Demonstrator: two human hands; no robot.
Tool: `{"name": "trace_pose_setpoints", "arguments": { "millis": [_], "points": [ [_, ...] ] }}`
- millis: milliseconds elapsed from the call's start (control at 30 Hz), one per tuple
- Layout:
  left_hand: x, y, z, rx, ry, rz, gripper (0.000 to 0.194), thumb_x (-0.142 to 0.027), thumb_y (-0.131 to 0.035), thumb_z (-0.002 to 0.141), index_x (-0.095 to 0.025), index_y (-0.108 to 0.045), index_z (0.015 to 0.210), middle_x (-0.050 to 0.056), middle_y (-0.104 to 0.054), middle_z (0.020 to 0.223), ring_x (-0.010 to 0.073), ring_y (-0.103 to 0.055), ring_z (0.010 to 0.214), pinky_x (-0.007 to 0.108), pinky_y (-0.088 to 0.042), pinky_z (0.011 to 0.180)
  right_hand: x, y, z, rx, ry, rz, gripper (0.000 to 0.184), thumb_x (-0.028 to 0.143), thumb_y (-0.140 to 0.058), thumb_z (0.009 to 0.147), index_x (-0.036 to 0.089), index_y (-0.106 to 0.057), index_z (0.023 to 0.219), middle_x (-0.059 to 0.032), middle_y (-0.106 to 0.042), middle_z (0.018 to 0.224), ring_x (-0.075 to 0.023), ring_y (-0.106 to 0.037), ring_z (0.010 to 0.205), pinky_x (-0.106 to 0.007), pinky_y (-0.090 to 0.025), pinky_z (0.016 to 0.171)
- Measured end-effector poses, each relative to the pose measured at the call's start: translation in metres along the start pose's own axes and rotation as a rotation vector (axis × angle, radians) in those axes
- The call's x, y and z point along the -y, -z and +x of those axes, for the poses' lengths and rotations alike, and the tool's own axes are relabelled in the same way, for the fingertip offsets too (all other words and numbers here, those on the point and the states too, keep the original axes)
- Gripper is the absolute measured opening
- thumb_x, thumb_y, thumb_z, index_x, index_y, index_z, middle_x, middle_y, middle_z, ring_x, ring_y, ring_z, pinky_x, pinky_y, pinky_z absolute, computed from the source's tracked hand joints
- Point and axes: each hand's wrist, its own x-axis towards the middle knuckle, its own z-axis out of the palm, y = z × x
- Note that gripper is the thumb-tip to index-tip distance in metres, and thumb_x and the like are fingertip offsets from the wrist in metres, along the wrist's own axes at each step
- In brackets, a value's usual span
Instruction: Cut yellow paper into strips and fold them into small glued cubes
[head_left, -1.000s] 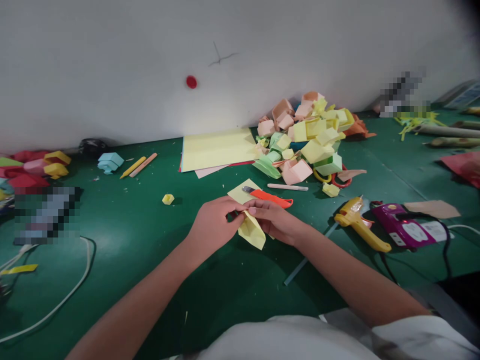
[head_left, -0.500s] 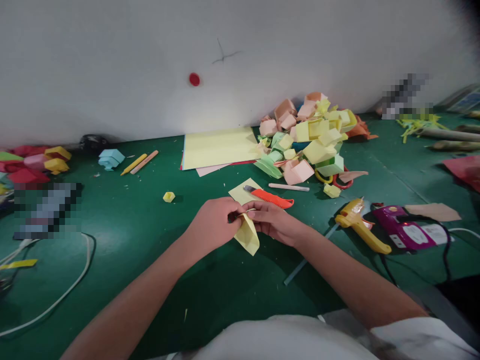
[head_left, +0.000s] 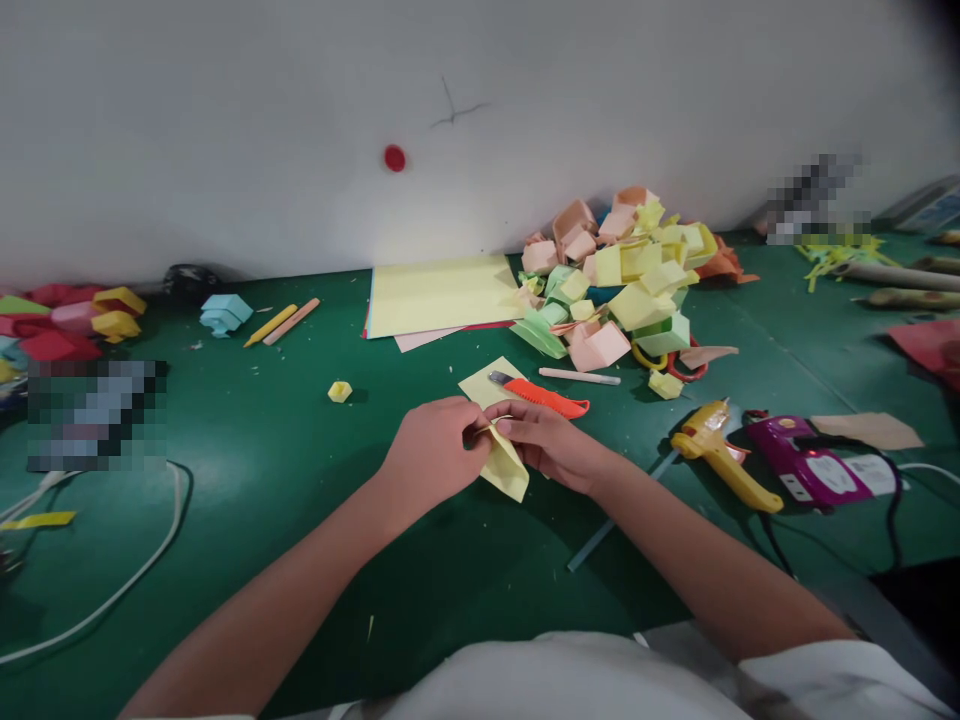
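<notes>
Pinching yellow paper (head_left: 508,472) between them, left hand (head_left: 435,445) and right hand (head_left: 553,442) meet above the green table (head_left: 262,440); piece looks creased, shaping apparently unfinished. Beyond: orange cutter (head_left: 549,397) across pale sheet (head_left: 478,384), then heap of paper shapes (head_left: 628,275), already folded.

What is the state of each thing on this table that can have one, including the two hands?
Left hand: pinching yellow paper
Right hand: pinching the same paper
Yellow paper: bent, not flat
Orange utility knife: blade bare, lying on pale yellow sheet
Yellow hot-glue gun: on its side, glue stick apparently inserted
Purple power strip: red light lit
Scissors: blades hidden, open or shut unclear
Pink pen: cap unclear
Paper sheets: stacked flat
</notes>
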Motion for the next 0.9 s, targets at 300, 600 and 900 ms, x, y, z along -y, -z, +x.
{"name": "trace_pose_setpoints", "arguments": {
  "millis": [300,600,900],
  "points": [
    [0.001,0.003,-0.001,0.026,0.010,0.049,0.016,-0.023,-0.058,0.085,-0.020,-0.064,0.071,0.000,-0.064,0.074,0.0151,-0.056,0.066,0.028,-0.033,0.056,0.003,-0.006,0.000,-0.039,-0.015,-0.021,0.032,0.038,-0.084,0.077,0.022,-0.070,0.101,0.0007,-0.072,0.087,-0.0121,-0.066,0.077,-0.024,-0.052,0.071],
    [0.002,-0.006,0.000,0.011,0.038,0.103,0.018,-0.018,-0.060,0.081,-0.019,-0.053,0.064,0.000,-0.057,0.068,0.0151,-0.050,0.062,0.029,-0.028,0.055,0.005,-0.010,-0.002,-0.035,-0.024,-0.035,0.035,0.040,-0.085,0.075,0.021,-0.072,0.102,-0.0014,-0.072,0.090,-0.0144,-0.067,0.080,-0.026,-0.052,0.072],
    [0.004,0.005,-0.001,0.056,0.025,-0.067,0.021,-0.036,-0.055,0.090,-0.021,-0.071,0.088,0.001,-0.070,0.084,0.0145,-0.058,0.065,0.027,-0.039,0.056,0.003,-0.001,0.000,-0.068,0.000,0.039,0.027,0.037,-0.080,0.080,0.022,-0.071,0.101,-0.0003,-0.070,0.091,-0.0135,-0.065,0.080,-0.023,-0.051,0.070]
  ]
}}
